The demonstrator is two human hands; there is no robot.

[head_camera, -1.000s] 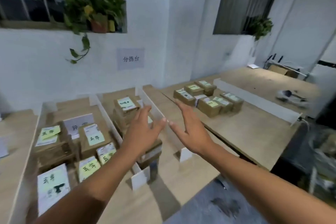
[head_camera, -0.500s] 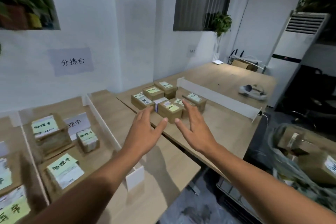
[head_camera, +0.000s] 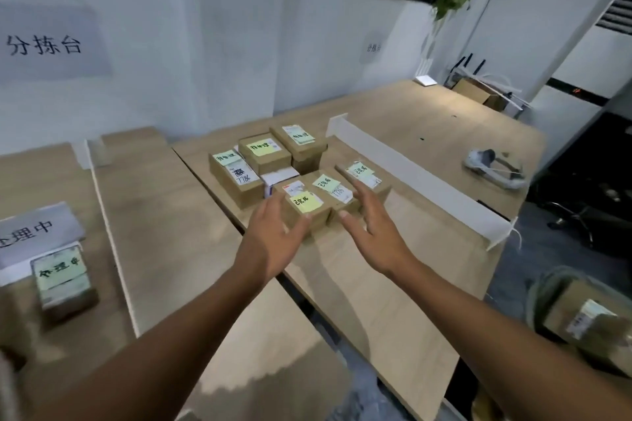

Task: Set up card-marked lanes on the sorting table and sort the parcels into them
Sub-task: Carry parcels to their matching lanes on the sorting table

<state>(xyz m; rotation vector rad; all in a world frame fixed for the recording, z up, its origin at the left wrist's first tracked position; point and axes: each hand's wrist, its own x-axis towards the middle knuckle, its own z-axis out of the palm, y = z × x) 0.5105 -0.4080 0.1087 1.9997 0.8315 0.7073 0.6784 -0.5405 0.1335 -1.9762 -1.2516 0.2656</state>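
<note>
Several brown cardboard parcels with yellow sticky notes sit clustered mid-table. My left hand (head_camera: 273,239) reaches the left side of the nearest parcel (head_camera: 302,207), fingers straight and spread, touching or nearly touching it. My right hand (head_camera: 372,229) hovers open at the front of the two parcels beside it (head_camera: 333,188), (head_camera: 364,176). Behind them lie three more parcels (head_camera: 234,174), (head_camera: 263,152), (head_camera: 297,140). A grey lane card (head_camera: 34,232) stands at the left, with a labelled parcel (head_camera: 63,278) in front of it.
White divider strips (head_camera: 420,181), (head_camera: 113,243) split the wooden table (head_camera: 393,284) into lanes. A bag of further parcels (head_camera: 588,318) sits low right. A white device (head_camera: 492,164) lies on the far table. Wall sign (head_camera: 44,44) hangs at left.
My view has swung right from the left lanes and closed in on the parcel cluster. Both hands have moved forward to the nearest parcels, still open.
</note>
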